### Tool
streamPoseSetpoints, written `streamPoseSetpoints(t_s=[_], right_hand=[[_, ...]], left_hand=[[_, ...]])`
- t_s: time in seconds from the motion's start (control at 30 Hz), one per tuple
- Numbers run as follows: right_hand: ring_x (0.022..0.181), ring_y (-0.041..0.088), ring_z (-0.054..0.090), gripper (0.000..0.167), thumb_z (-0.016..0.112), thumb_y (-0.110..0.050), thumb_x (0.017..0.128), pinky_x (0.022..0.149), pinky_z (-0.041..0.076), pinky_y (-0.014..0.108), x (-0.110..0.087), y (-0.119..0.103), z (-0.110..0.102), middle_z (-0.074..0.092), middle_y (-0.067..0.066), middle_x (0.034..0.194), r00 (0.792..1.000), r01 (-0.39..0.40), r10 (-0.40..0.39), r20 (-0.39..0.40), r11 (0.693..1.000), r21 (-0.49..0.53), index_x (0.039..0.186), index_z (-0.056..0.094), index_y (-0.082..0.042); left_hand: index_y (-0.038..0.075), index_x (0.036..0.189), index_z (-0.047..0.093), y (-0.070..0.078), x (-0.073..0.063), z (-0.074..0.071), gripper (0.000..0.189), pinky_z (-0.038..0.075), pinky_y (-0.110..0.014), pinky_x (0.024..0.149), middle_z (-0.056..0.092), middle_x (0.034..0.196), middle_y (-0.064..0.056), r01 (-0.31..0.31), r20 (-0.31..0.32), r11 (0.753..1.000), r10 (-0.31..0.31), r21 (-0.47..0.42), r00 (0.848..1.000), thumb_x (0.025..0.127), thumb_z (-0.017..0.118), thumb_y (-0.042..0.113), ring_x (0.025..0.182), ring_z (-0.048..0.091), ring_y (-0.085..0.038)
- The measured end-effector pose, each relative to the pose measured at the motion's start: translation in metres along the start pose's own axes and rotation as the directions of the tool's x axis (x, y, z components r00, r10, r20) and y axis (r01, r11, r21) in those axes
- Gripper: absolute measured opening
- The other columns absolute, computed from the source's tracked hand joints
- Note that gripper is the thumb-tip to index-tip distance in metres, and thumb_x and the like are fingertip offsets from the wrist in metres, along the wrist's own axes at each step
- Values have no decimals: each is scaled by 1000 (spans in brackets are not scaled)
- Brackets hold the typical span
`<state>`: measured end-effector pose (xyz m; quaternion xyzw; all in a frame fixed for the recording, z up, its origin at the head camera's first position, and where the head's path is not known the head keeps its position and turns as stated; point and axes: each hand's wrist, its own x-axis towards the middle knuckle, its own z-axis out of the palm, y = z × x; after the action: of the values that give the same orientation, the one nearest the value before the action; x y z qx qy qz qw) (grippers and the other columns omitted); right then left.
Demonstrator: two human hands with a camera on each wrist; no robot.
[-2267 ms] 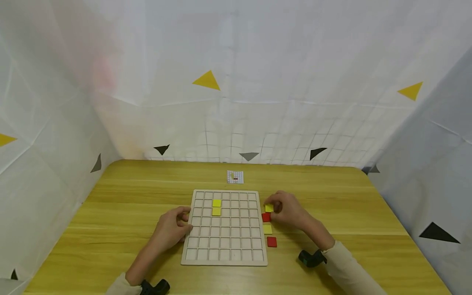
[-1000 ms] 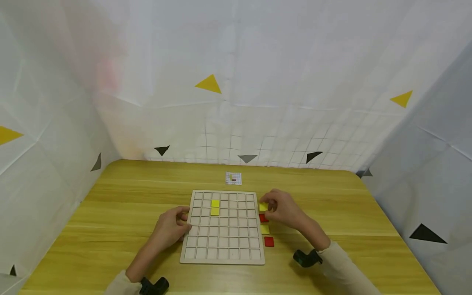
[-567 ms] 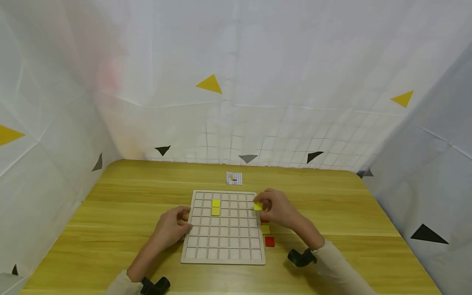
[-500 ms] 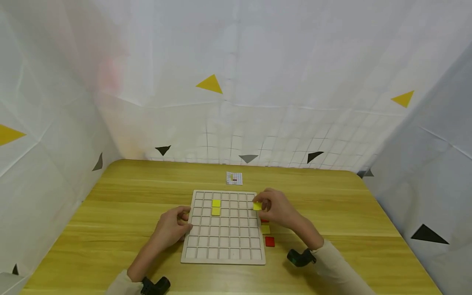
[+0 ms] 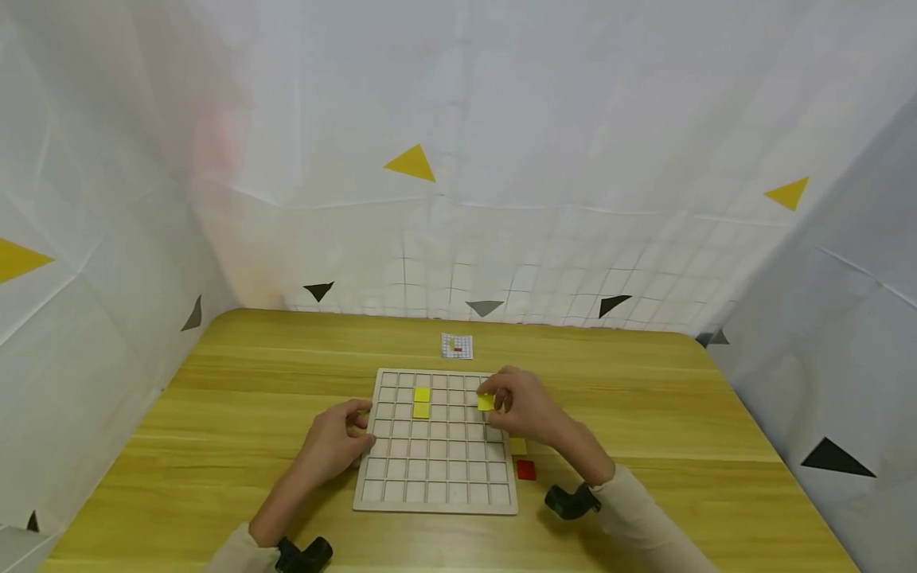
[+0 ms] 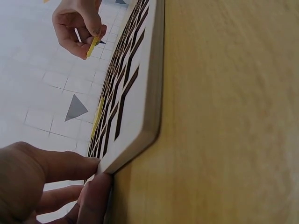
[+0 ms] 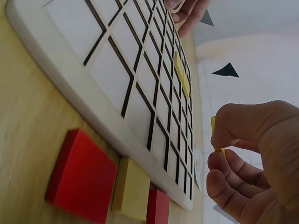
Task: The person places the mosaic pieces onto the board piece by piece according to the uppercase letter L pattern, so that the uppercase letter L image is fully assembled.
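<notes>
A pale wooden grid board point(image 5: 437, 507) lies on the table, with two yellow tiles point(image 5: 422, 403) seated one above the other in its upper left part. My left hand point(image 5: 331, 438) holds the board's left edge; thumb and finger pinch it in the left wrist view. Over the board's right side, my right hand point(image 5: 528, 407) pinches a yellow square tile point(image 5: 485, 403) between thumb and fingertips, raised above the grid. Beside the right edge lie a red tile point(image 5: 526, 470), a yellow tile point(image 5: 518, 446) and another red tile point(image 7: 159, 206), this last hidden in the head view.
A small printed card point(image 5: 457, 346) with a coloured grid pattern lies behind the board. White sheeting point(image 5: 501, 119) with triangle marks encloses the back and sides of the wooden table point(image 5: 236, 374). Black wrist devices point(image 5: 571, 502) sit at both cuffs.
My right hand has lifted the yellow tile from the row beside the board and moved it left over the grid's right side. The left hand has stayed at the board's left edge.
</notes>
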<state>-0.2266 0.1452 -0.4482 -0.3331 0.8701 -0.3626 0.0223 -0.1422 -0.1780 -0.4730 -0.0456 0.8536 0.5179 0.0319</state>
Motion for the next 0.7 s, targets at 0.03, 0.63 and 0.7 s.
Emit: streamPoseSetpoints(t_s=[0.03,0.63,0.7], right_hand=[[76,23,60,31,76,3,75,61,53,27,1,-1,1,60,4,93,1000,0,0,4,1000,3,105,74,-3],[75,20,62,32,77,3,74,62,54,27,11,-17,24,59,2,92,999,20,-21,38,999,31,104,74,-6],[75,19,62,32,78,2,74,61,54,26,13,-19,26,59,2,91,999,31,-32,41,999,21,104,74,-7]], left_hand=[[-2,132,60,0,0,0,52,55,-32,49,59,98,-8,1,0,1000,-1,-2,1000,82,75,-3,75,63,-16],[-2,131,61,3,-2,-1,51,54,-31,48,59,98,-9,5,-4,1000,-5,-3,1000,82,74,-4,75,63,-16],[-2,131,61,3,-2,-1,51,54,-30,48,59,97,-9,2,-6,1000,-2,2,1000,82,74,-4,75,63,-16]])
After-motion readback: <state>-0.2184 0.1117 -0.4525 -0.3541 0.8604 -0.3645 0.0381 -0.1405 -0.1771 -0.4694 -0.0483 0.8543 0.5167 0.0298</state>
